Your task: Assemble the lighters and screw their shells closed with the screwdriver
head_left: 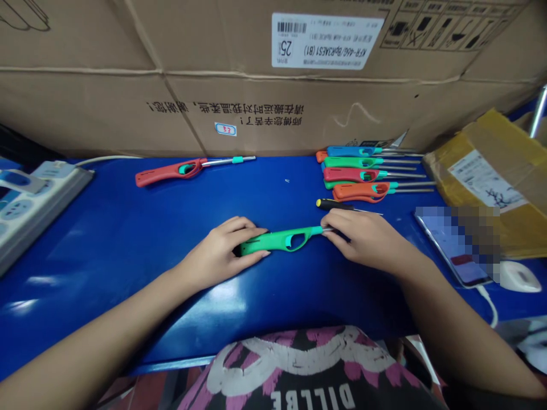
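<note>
A green long-nosed lighter (282,240) lies on the blue table (128,239) in front of me. My left hand (222,253) grips its handle end, fingers wrapped over it. My right hand (363,236) is closed around the lighter's front end, where the metal tube is hidden under my fingers. A screwdriver with a black and yellow handle (337,205) lies just beyond my right hand. A pile of several lighters (363,173) in blue, green, red and orange rests at the back right. One red lighter (179,169) lies alone at the back left.
A large cardboard box (256,74) walls off the back of the table. A white power strip (29,199) sits at the left edge. A phone (453,245), a yellow-taped parcel (496,171) and a white object with a cable (519,277) lie at the right.
</note>
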Motion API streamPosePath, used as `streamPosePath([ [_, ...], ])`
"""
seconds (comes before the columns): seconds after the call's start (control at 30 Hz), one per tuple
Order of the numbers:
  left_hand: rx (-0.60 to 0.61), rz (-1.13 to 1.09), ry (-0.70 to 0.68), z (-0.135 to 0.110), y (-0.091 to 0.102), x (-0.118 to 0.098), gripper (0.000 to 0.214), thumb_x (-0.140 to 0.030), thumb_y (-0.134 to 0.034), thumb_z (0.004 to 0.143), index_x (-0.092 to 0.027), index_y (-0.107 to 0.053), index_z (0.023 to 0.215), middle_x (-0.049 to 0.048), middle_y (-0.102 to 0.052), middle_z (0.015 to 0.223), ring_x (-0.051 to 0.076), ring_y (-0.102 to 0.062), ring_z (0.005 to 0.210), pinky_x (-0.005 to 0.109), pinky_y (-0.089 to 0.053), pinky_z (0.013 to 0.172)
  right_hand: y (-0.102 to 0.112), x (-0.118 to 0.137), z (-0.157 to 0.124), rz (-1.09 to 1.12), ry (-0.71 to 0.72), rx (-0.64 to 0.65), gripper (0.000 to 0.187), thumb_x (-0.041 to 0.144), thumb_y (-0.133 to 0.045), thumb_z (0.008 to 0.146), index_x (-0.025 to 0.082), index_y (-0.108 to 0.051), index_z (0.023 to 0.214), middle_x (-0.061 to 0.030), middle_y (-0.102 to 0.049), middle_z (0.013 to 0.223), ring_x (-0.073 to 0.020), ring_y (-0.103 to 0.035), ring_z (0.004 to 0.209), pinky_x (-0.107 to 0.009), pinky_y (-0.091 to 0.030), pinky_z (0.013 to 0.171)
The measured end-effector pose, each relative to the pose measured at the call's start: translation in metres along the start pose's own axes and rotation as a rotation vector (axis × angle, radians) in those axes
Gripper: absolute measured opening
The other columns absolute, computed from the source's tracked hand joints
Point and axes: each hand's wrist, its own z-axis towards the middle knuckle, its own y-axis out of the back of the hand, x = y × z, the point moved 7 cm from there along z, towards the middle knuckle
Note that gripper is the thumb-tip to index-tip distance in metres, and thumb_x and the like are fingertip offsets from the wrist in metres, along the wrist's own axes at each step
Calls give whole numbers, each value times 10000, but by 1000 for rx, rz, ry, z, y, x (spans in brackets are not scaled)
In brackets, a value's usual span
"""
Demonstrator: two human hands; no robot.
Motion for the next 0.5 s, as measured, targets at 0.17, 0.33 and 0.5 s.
streamPosePath([
  [0.17, 30, 80, 40, 1, 6, 5, 325, -327, -690, 917, -166, -700, 1199, 97, -671, 1078, 222, -648, 987, 385, -546, 910, -4, -8, -1, 13, -41, 70, 172, 322, -532, 995, 211, -595, 878, -35, -666, 875, -195, -630, 793, -316, -414, 683],
  [0.33, 84, 61, 86, 0, 7, 8, 319, -357, -698, 917, -183, -710, 1185, 85, -655, 1045, 226, -628, 949, 393, -538, 876, 13, -8, 3, 24, -27, -99, 277, 468, -591, 961, 207, -622, 873, -60, -688, 905, -245, -647, 903, -386, -452, 824],
  [0.5, 73, -1, 111, -2, 2, 8, 320, -358, -715, 912, -178, -702, 1177, 71, -634, 1009, 217, -626, 935, 381, -527, 863, 11, -23, 5, -26, -196, -240, 282, 336, -574, 971, 183, -624, 1204, -133, -660, 1204, -296, -656, 1064, -414, -511, 871],
])
